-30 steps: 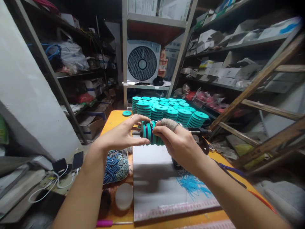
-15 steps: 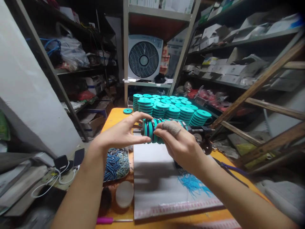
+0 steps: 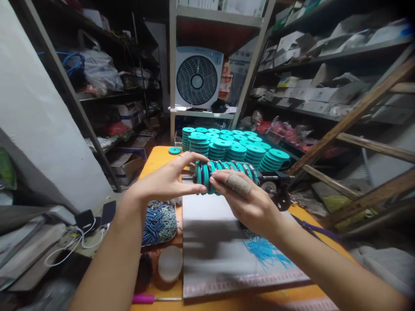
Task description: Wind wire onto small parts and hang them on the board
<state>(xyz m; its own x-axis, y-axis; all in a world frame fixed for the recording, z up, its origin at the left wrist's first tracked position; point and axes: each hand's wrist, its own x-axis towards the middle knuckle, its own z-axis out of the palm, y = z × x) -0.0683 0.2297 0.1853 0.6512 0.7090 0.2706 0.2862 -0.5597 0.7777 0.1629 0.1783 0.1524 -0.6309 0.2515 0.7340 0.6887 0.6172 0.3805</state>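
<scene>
no text, label, brand or number is showing clearly enough to read; print on the boxes point(image 3: 293, 82) along the shelf's front edge and on the fan point(image 3: 197, 77) is blurring out.

Light falls from overhead onto the desk point(image 3: 162, 162), bright on the white mat point(image 3: 210, 224), where the arms throw a soft dark shadow. The upper shelves point(image 3: 106, 26) sink into gloom. Edges bow outward and smear; the centre stays sharp.

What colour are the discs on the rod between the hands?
Teal green, with dark bands between the discs on the rod; the head view shows it.
</scene>
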